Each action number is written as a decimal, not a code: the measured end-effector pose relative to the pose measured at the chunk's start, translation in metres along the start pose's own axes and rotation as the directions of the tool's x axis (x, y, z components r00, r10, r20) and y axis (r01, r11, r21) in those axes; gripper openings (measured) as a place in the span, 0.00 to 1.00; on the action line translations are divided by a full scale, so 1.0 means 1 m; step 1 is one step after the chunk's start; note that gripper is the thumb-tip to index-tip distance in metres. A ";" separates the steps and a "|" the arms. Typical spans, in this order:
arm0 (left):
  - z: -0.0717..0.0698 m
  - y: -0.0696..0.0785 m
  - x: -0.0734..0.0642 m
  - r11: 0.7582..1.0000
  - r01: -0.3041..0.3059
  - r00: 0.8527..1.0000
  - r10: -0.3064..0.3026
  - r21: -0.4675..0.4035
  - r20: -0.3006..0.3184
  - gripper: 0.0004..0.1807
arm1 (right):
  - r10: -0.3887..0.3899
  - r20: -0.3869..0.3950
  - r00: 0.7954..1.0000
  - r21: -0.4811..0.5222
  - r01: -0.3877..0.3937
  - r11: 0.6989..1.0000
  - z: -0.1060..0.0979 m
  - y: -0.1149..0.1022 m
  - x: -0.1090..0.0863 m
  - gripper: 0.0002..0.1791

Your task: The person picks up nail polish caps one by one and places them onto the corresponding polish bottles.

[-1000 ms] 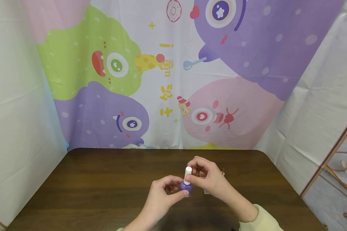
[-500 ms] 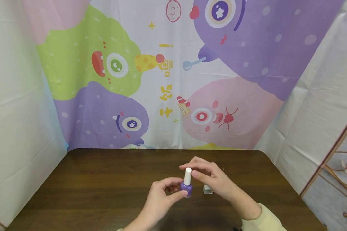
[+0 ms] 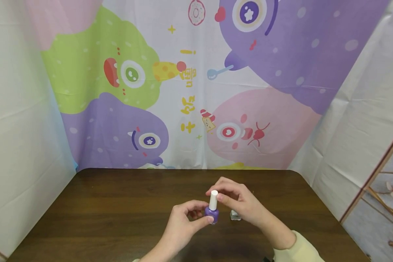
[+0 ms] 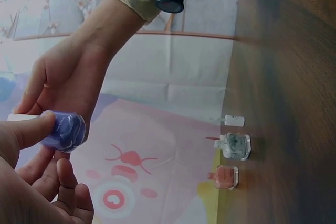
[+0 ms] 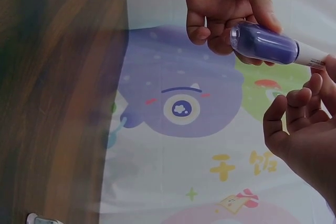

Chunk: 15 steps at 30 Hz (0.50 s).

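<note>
1 purple bottle (image 3: 212, 213) is up above the table (image 3: 118, 218), left hand (image 3: 181, 222) pinching it, right hand (image 3: 243, 203) curled round its white cap (image 3: 213, 201), 2 more bottles (image 4: 237, 146) standing nearby.

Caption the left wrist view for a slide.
Left hand holding a purple bottle; greyish bottle, pink bottle and white cap stand beyond.

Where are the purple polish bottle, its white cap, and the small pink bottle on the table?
Purple polish bottle (image 5: 270, 44): right wrist view, on the middle of its glass body.
White cap (image 3: 213, 201): head view, on the middle of its side.
Pink bottle (image 4: 226, 177): left wrist view, on its body.
</note>
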<state>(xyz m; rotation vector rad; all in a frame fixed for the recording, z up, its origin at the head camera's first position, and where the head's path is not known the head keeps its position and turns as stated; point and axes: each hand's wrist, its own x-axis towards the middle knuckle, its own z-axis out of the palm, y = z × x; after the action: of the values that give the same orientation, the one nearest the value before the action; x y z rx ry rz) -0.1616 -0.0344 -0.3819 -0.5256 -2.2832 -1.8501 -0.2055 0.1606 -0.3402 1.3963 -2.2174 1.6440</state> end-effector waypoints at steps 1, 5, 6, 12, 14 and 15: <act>0.000 0.000 0.000 1.000 0.001 1.000 -0.001 0.003 0.001 0.12 | -0.003 -0.004 1.000 -0.002 0.003 1.000 0.000 0.000 0.000 0.12; 0.000 0.000 0.000 1.000 0.001 1.000 -0.001 0.010 0.002 0.12 | -0.019 -0.018 1.000 -0.016 0.019 1.000 0.000 0.002 0.000 0.11; 0.000 -0.001 0.000 1.000 -0.001 1.000 0.001 0.010 0.000 0.12 | -0.022 -0.023 0.999 -0.021 0.022 1.000 0.000 0.002 0.000 0.11; 0.000 -0.001 0.001 1.000 -0.002 1.000 0.002 0.020 -0.005 0.12 | -0.028 -0.066 0.997 -0.057 0.024 0.998 0.001 0.002 0.000 0.09; 0.000 -0.002 0.001 1.000 0.001 1.000 -0.001 0.023 -0.003 0.12 | -0.027 -0.077 0.997 -0.056 0.022 0.998 0.001 0.002 0.001 0.09; 0.000 -0.002 0.001 1.000 0.002 1.000 -0.002 0.021 -0.002 0.12 | -0.026 -0.081 0.996 -0.054 0.022 0.998 0.001 0.002 0.001 0.09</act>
<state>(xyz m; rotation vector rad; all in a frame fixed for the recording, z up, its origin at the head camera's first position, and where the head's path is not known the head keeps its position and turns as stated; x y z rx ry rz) -0.1630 -0.0344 -0.3833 -0.5183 -2.3003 -1.8244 -0.2068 0.1590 -0.3418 1.3131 -2.1744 1.5919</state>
